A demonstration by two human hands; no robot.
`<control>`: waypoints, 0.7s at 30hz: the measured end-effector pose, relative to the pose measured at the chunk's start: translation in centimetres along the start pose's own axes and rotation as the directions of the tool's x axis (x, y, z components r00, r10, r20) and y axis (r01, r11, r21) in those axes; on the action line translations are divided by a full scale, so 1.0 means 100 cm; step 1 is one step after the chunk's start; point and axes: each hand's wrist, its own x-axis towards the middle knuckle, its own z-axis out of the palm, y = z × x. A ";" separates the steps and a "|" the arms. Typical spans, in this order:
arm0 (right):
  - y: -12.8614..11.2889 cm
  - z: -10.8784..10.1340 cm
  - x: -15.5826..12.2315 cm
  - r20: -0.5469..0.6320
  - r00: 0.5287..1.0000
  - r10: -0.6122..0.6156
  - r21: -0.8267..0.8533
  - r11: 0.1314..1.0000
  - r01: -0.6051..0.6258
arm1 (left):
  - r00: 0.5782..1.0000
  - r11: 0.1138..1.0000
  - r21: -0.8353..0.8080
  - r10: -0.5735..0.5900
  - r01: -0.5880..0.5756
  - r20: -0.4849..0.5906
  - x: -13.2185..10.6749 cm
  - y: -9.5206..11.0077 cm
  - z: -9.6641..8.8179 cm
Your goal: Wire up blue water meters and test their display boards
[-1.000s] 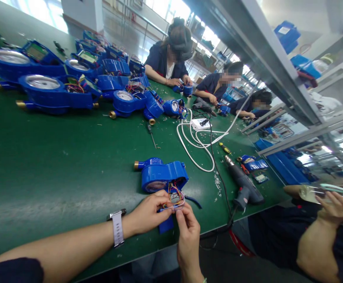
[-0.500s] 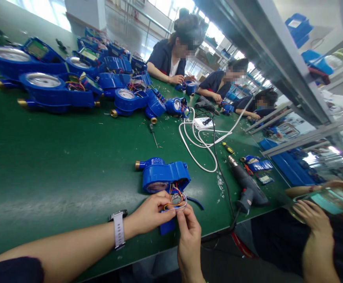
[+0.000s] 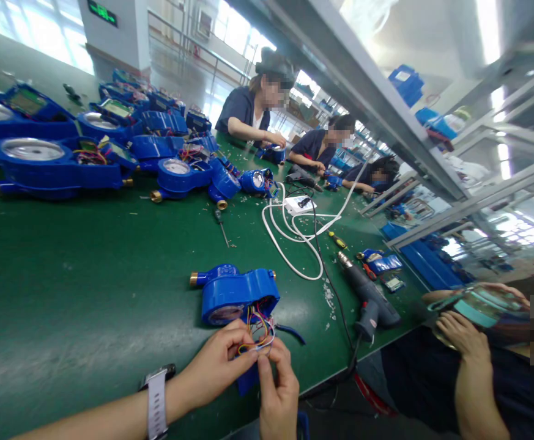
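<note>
Blue plastic meter body (image 3: 237,294) lies on the green counter (image 3: 87,275), just beyond both hands. Its long axis runs L-R, with the brass end to the left and the open end w/ wiring to the right, toward the hands.

The wire bundle (image 3: 258,330) (orange, yellow, red, white) spills out of that open end and loops down to the fingertips. So the wires sit betw. meter and hands, touching both.

Left hand (image 3: 211,366) comes in from the lower left, forearm low over the counter, watch (image 3: 156,400) on the wrist. Thumb + index fingers (image 3: 244,352) are pressed together, pinching the loop's left side. Right hand (image 3: 278,391) rises from below the counter edge, knuckles up. Its fingers (image 3: 267,362) are closed on the same wires just right of the left pinch, and the two pinches nearly touch. Both hands are about equally near the meter.

A small blue part (image 3: 247,380) sits under the hands at the counter edge, partly hidden.

To the right, well apart, are a dark power tool (image 3: 368,293), a white cable (image 3: 289,239) and a co-worker's hand (image 3: 462,333).
</note>
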 end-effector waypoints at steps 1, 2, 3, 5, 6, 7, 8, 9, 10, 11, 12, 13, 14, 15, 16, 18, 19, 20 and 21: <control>0.000 0.001 0.001 -0.021 0.999 -0.031 -0.007 0.999 0.031 | 1.000 1.000 -0.003 -0.001 0.001 0.009 0.000 -0.002 0.000; 0.001 0.003 0.001 -0.040 0.998 -0.056 -0.006 0.998 0.056 | 1.000 1.000 -0.011 0.002 -0.002 0.018 0.001 -0.004 0.001; 0.001 0.004 0.002 -0.053 0.996 -0.072 0.000 0.997 0.072 | 1.000 1.000 -0.018 0.007 -0.006 0.027 0.001 -0.006 0.001; 0.000 0.005 0.003 -0.047 0.994 -0.098 0.010 0.995 0.099 | 0.999 1.000 -0.026 0.013 -0.012 0.044 0.001 -0.007 0.000; -0.001 0.005 0.003 -0.034 0.994 -0.106 0.009 0.994 0.106 | 0.999 1.000 -0.020 0.011 -0.010 0.054 0.001 -0.006 0.000; -0.002 0.004 0.002 -0.018 0.994 -0.109 0.006 0.994 0.109 | 0.998 1.000 -0.011 0.006 -0.006 0.063 0.001 -0.006 0.000; -0.003 0.004 0.002 -0.003 0.994 -0.105 0.000 0.994 0.105 | 0.997 1.000 0.002 0.004 -0.004 0.071 0.001 -0.005 -0.001; -0.004 0.003 0.001 0.010 0.995 -0.097 -0.004 0.995 0.097 | 0.997 1.000 0.011 0.005 -0.006 0.077 0.001 -0.004 -0.001; -0.005 0.002 0.000 0.019 0.996 -0.086 -0.007 0.996 0.086 | 0.997 1.000 0.017 0.010 -0.011 0.080 0.001 -0.004 -0.001; -0.006 0.002 -0.001 0.026 0.997 -0.073 -0.010 0.997 0.074 | 0.997 1.000 0.019 0.015 -0.017 0.080 0.001 -0.004 -0.001; -0.006 0.002 -0.002 0.035 0.997 -0.068 -0.011 0.998 0.068 | 0.997 1.000 0.019 0.020 -0.021 0.079 0.002 -0.004 -0.002; -0.007 0.002 -0.002 0.042 0.997 -0.069 -0.011 0.998 0.069 | 0.997 1.000 0.021 0.021 -0.023 0.078 0.002 -0.004 -0.002; -0.007 0.002 -0.002 0.048 0.996 -0.077 -0.012 0.997 0.077 | 0.997 0.999 0.023 0.020 -0.022 0.077 0.002 -0.004 -0.002; -0.008 0.002 -0.002 0.052 0.995 -0.090 -0.012 0.996 0.091 | 0.997 0.999 0.027 0.018 -0.020 0.076 0.002 -0.004 -0.002; -0.008 0.003 -0.001 0.047 0.993 -0.105 -0.012 0.994 0.105 | 0.997 0.999 0.032 0.016 -0.018 0.072 0.001 -0.003 -0.001; -0.009 0.003 0.000 0.033 0.992 -0.125 -0.015 0.992 0.125 | 0.998 0.999 0.043 0.019 -0.022 0.067 0.001 -0.002 -0.001; -0.010 0.004 0.001 0.027 0.992 -0.126 -0.019 0.992 0.127 | 0.998 0.999 0.048 0.022 -0.025 0.066 0.001 -0.001 -0.001; -0.011 0.004 0.001 0.021 0.992 -0.124 -0.021 0.992 0.125 | 0.998 0.998 0.052 0.024 -0.027 0.064 0.001 -0.001 -0.001; -0.011 0.004 0.002 0.016 0.993 -0.118 -0.024 0.993 0.118 | 0.998 0.998 0.055 0.023 -0.027 0.062 0.001 -0.001 -0.001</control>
